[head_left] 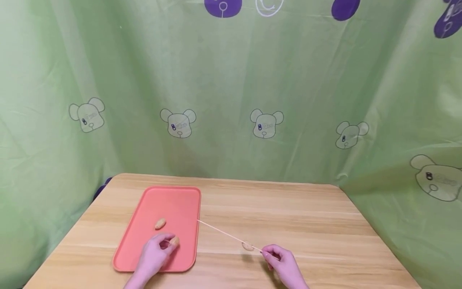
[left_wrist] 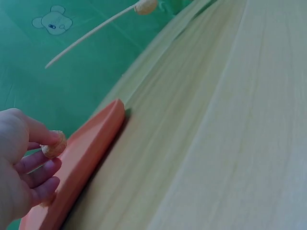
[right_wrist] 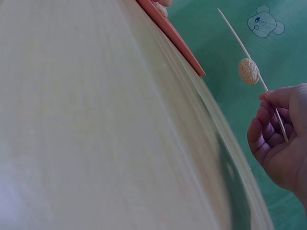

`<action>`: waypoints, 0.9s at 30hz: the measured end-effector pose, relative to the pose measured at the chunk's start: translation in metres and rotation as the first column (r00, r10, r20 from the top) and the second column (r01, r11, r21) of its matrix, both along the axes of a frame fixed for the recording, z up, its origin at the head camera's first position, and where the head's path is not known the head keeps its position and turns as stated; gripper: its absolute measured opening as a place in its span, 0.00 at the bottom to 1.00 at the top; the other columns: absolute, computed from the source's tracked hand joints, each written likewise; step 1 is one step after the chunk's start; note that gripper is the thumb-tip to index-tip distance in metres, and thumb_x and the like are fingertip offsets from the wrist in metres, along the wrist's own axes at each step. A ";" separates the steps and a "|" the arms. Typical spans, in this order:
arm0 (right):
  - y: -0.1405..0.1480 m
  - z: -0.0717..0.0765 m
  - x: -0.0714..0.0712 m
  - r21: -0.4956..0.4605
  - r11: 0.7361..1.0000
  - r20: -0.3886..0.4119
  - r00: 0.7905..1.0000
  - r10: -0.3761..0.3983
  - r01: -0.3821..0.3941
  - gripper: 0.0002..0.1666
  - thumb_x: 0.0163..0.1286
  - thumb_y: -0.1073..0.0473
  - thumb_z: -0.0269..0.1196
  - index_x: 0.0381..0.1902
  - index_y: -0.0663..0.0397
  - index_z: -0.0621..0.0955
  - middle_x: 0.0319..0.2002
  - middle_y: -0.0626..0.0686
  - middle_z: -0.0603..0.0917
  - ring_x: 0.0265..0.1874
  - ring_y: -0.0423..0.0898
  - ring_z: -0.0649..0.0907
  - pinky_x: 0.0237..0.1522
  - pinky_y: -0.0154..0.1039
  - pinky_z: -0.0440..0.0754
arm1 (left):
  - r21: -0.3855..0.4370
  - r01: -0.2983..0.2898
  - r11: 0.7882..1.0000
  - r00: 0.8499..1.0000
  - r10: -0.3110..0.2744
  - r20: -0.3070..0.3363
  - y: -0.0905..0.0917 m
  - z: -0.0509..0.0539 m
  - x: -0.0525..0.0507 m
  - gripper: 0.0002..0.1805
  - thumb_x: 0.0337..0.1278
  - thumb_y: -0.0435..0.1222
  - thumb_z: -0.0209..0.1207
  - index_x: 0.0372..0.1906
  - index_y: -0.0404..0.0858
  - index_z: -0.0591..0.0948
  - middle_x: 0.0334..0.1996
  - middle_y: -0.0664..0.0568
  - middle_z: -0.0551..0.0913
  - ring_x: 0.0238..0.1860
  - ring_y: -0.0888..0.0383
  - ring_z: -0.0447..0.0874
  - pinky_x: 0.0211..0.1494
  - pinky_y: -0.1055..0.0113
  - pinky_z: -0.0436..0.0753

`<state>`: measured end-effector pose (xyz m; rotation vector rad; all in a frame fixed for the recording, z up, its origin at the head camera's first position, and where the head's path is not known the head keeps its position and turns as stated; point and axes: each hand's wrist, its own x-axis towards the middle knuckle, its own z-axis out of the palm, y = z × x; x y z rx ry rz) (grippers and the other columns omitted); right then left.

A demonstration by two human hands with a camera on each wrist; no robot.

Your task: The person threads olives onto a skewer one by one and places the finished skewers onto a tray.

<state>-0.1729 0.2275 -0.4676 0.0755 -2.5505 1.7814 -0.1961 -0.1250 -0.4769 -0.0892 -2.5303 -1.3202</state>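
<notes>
My right hand grips a thin wooden skewer near its lower end, pinched by thumb and fingers. A tan oval piece with a wrinkled surface is threaded on the skewer just ahead of the fingertips, above the table. The skewer's bare tip points left towards the red tray. Over that tray, my left hand pinches a second tan oval piece between thumb and fingers. A third such piece lies on the tray just beyond the left hand.
A wooden table carries the tray on its left side. Green curtains printed with bear heads hang behind the table and at both sides.
</notes>
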 end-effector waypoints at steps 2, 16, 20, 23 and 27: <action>0.001 0.000 0.000 -0.001 1.000 0.003 1.000 0.000 0.000 0.08 0.64 0.67 0.59 0.38 0.70 0.79 0.19 0.52 0.74 0.18 0.39 0.72 0.20 0.31 0.73 | 0.024 0.024 0.999 1.000 -0.024 -0.004 0.003 0.004 0.001 0.12 0.46 0.35 0.68 0.38 0.36 0.84 0.31 0.53 0.82 0.32 0.60 0.80 0.39 0.67 0.80; 0.006 0.003 0.005 -0.008 1.000 -0.016 1.000 -0.020 0.020 0.08 0.62 0.67 0.61 0.37 0.69 0.79 0.18 0.53 0.74 0.17 0.40 0.73 0.22 0.31 0.74 | 0.162 0.129 0.978 0.992 -0.124 -0.039 0.017 0.021 0.002 0.13 0.40 0.26 0.67 0.37 0.35 0.83 0.32 0.52 0.81 0.31 0.61 0.79 0.38 0.70 0.80; 0.010 0.004 0.007 -0.004 1.000 -0.039 0.999 0.011 -0.011 0.08 0.62 0.67 0.61 0.36 0.68 0.80 0.17 0.53 0.74 0.17 0.42 0.74 0.25 0.33 0.74 | 0.213 0.164 0.963 0.986 -0.157 -0.048 0.020 0.027 0.003 0.14 0.40 0.26 0.67 0.38 0.34 0.83 0.32 0.52 0.81 0.32 0.60 0.78 0.39 0.70 0.81; 0.013 0.003 0.008 0.020 0.998 -0.057 0.996 0.062 -0.061 0.07 0.62 0.66 0.60 0.36 0.68 0.80 0.16 0.54 0.74 0.18 0.44 0.75 0.27 0.32 0.74 | 0.246 0.176 0.953 0.984 -0.171 -0.041 0.021 0.030 0.005 0.16 0.39 0.26 0.68 0.40 0.33 0.82 0.34 0.50 0.81 0.33 0.59 0.79 0.40 0.70 0.80; 0.018 0.001 0.008 0.049 0.991 -0.065 0.990 0.125 -0.122 0.08 0.63 0.67 0.59 0.37 0.68 0.80 0.17 0.54 0.75 0.18 0.43 0.76 0.29 0.31 0.74 | 0.273 0.206 0.940 0.978 -0.207 -0.025 0.024 0.032 0.006 0.18 0.40 0.26 0.67 0.42 0.31 0.81 0.36 0.48 0.81 0.34 0.58 0.79 0.40 0.71 0.81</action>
